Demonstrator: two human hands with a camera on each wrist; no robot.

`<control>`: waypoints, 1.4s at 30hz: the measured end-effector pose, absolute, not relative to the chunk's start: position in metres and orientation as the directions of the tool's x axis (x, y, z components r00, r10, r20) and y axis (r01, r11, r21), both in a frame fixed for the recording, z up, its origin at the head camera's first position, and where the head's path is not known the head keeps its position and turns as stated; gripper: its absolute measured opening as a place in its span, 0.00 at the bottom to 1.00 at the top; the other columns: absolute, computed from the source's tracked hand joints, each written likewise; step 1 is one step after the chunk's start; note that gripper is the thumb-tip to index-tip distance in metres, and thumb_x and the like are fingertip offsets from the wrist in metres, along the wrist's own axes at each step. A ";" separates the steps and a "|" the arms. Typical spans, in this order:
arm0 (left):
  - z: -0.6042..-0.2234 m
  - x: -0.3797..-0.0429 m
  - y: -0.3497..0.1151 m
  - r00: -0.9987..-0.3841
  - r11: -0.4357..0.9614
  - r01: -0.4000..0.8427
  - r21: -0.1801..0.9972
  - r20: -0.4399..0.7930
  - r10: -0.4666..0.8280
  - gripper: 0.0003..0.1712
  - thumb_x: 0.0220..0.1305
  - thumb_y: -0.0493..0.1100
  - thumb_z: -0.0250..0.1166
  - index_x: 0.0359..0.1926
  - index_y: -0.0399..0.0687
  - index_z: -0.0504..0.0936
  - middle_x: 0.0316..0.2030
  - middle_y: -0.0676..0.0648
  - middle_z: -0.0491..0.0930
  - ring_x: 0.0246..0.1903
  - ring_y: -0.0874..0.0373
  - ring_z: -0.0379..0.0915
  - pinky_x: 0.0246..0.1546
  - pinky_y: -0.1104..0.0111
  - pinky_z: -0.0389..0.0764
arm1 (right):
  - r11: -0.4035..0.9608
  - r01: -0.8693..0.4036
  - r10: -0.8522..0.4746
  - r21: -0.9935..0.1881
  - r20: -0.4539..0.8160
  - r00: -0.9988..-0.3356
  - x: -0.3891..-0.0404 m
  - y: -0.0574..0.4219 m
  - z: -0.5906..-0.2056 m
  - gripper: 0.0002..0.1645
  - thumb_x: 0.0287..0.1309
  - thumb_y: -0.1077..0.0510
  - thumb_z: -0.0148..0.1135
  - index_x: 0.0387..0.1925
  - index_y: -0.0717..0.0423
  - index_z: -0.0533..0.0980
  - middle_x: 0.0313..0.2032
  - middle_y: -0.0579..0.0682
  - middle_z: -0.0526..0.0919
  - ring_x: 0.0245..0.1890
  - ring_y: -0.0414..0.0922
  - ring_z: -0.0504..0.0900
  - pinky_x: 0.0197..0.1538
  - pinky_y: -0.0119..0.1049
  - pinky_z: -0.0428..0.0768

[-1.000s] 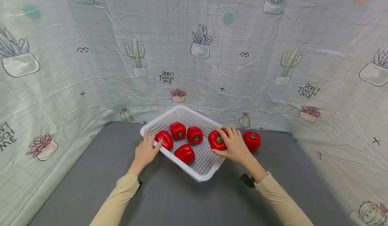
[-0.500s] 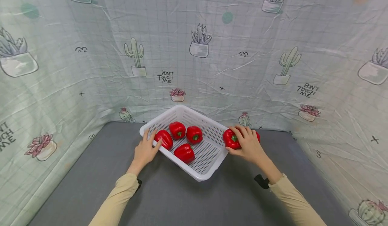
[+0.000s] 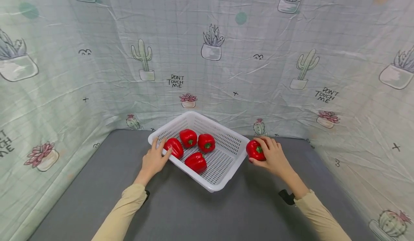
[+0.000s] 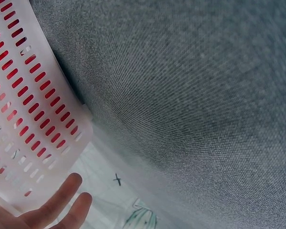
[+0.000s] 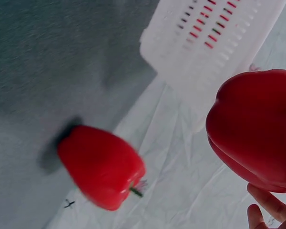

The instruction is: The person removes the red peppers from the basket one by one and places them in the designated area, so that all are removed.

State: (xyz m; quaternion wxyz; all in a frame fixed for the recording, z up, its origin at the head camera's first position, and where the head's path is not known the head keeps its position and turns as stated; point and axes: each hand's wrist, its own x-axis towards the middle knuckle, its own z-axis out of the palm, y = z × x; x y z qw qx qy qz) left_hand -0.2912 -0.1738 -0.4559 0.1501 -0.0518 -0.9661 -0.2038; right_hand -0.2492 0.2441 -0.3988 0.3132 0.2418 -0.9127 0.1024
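Note:
My left hand (image 3: 153, 161) holds the near left rim of a white perforated plastic basket (image 3: 226, 178); two of its fingers (image 4: 62, 195) show by the basket's corner in the left wrist view. In the head view, just outside the basket's right corner, my right hand (image 3: 274, 158) grips a red bell pepper (image 3: 253, 150) with a green stem. Another red bell pepper (image 5: 102, 167) lies on the table in the right wrist view; the right hand hides it in the head view. Several red bell peppers, among them one at the front (image 3: 196, 162), lie in the basket's left half.
The grey table (image 3: 181, 212) is bounded by a pale curtain (image 3: 194, 54) with printed cacti at the back and sides. The basket stands at an angle near the back curtain. Bare basket floor shows right of the peppers inside.
My right hand has moved right, carrying its bell pepper from above the basket to just outside the right rim. It now covers the pepper on the table. My left hand stays at the rim.

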 end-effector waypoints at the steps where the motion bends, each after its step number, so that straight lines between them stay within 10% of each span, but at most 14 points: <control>1: -0.456 -0.291 -0.174 -0.950 0.912 0.159 0.377 0.310 0.038 0.34 0.61 0.59 0.48 0.64 0.48 0.59 0.64 0.34 0.52 0.40 0.33 0.72 0.26 0.47 0.73 | 0.866 -0.499 -0.370 -0.040 0.620 -0.692 -0.250 0.247 -0.400 0.43 0.30 0.47 0.73 0.52 0.54 0.66 0.48 0.58 0.69 0.47 0.54 0.68 0.41 0.50 0.70; 42: -0.458 -0.294 -0.173 -0.959 0.908 0.125 0.401 0.283 0.007 0.35 0.61 0.58 0.49 0.65 0.48 0.58 0.65 0.35 0.50 0.44 0.33 0.70 0.34 0.44 0.74 | 0.948 -0.211 -0.042 -0.240 0.560 -0.827 -0.272 0.356 -0.441 0.38 0.47 0.48 0.64 0.56 0.62 0.62 0.51 0.64 0.63 0.47 0.63 0.60 0.39 0.55 0.56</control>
